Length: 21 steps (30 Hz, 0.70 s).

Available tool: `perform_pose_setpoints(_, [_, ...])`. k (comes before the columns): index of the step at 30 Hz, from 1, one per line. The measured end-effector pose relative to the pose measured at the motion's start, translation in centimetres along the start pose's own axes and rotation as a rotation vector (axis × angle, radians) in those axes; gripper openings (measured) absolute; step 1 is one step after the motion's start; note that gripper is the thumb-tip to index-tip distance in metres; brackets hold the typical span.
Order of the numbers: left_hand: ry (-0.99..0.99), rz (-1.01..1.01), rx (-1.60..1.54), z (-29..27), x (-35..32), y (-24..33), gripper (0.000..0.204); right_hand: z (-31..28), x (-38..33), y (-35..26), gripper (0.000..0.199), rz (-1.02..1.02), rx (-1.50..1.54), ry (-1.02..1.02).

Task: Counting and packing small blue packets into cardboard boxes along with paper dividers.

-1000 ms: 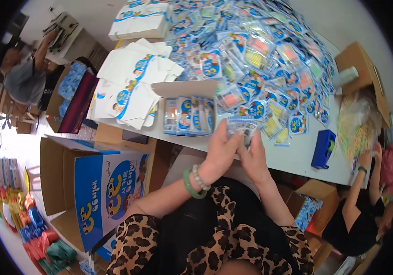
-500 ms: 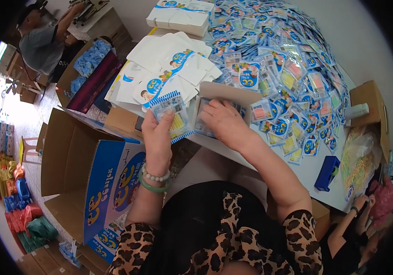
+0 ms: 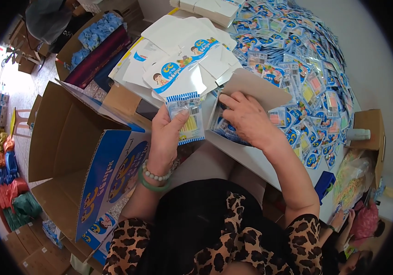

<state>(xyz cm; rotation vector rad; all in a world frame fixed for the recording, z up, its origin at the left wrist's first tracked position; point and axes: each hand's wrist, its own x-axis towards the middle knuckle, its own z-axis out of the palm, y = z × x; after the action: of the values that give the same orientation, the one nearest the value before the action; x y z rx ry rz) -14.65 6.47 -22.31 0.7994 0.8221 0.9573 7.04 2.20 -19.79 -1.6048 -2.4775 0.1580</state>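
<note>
Here, left hand clamps a glossy flat packet; right hand presses packets in a cardboard box.

A white rectangular table is carrying a heap of small blue-and-white plastic packets at two o'clock, flat white printed cardboard sheets at eleven, and stacked white boxes at twelve.

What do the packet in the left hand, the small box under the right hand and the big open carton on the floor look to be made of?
Packet: thin clear plastic film, glossy, since its yellow contents show through.
Small box: thin paperboard, with a plain dull grey-brown flap.
Carton: brown cardboard, probably corrugated, matte inside and printed blue outside.
The left hand holds the packet; the right hand rests in the box.
</note>
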Motion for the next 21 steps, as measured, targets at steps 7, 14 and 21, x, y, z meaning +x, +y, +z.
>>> perform_pose_setpoints(7, [-0.016,-0.022,0.015,-0.1,-0.5,0.9,0.027,-0.2,0.3,0.1,0.012,-0.032,-0.083,-0.116])
perform_pose_setpoints(14, [-0.082,0.274,0.680,3.7,-1.0,1.4,0.029,-2.3,-1.8,0.1,0.016,0.005,-0.004,-0.091])
perform_pose_setpoints(21, [-0.115,0.565,1.199,8.6,0.6,-2.7,0.022,-2.1,-4.1,0.4,0.025,0.080,0.066,0.016])
